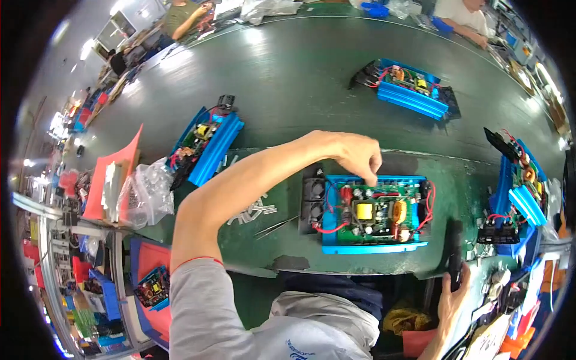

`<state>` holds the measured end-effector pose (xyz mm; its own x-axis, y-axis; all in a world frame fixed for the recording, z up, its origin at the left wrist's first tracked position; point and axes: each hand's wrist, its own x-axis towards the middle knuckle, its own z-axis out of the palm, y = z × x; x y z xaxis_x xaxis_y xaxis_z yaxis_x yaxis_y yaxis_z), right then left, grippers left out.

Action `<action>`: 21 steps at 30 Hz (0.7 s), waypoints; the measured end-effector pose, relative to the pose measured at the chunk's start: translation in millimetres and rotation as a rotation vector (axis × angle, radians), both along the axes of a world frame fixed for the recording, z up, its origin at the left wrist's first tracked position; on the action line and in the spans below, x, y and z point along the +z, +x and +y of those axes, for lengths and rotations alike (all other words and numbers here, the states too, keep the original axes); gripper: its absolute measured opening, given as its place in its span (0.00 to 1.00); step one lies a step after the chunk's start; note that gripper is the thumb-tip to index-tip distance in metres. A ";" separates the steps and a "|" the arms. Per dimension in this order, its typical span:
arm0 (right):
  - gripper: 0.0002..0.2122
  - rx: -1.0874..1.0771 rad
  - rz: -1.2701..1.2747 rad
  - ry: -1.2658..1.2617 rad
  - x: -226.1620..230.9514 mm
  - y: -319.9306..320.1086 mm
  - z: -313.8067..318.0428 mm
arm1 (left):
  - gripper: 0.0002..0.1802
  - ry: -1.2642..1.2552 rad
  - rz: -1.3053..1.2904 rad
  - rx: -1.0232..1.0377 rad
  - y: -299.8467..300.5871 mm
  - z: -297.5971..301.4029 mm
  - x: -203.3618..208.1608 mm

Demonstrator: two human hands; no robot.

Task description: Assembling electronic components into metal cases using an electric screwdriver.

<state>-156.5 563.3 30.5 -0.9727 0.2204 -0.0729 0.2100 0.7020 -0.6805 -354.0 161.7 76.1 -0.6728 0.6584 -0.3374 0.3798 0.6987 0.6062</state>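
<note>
Hovering over the upper rim of one open blue metal casing (375, 248) holding a green circuit board (382, 215), the left hand (360, 157) has curled fingers, though whether they pinch anything cannot be told; the right hand (453, 302) grasps one long black handheld tool (456, 257). Two square black fans (314, 201) sit at the casing's left end, one pair of slim metal tweezers (277, 227) beside them. Farther out on the dark green bench (288, 84) lie one similar blue unit to the left (217, 149) and one at the upper right (413, 101).
</note>
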 end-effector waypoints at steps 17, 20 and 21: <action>0.11 0.646 0.502 -0.020 30.5 -71.2 -129.5 | 0.16 0.197 0.455 1.302 184.3 17.5 -24.8; 0.13 0.697 0.499 -0.026 28.1 -77.2 -138.2 | 0.19 0.214 0.972 1.034 204.2 37.1 -33.6; 0.16 0.705 0.497 -0.068 32.3 -81.0 -141.3 | 0.22 0.315 1.041 0.814 205.9 41.8 -36.0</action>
<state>-237.5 422.0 62.8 -0.8035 -0.4354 0.4060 -0.5919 0.5110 -0.6234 -148.0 203.5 40.1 -0.7534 -0.0903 0.6514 0.3054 0.8292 0.4682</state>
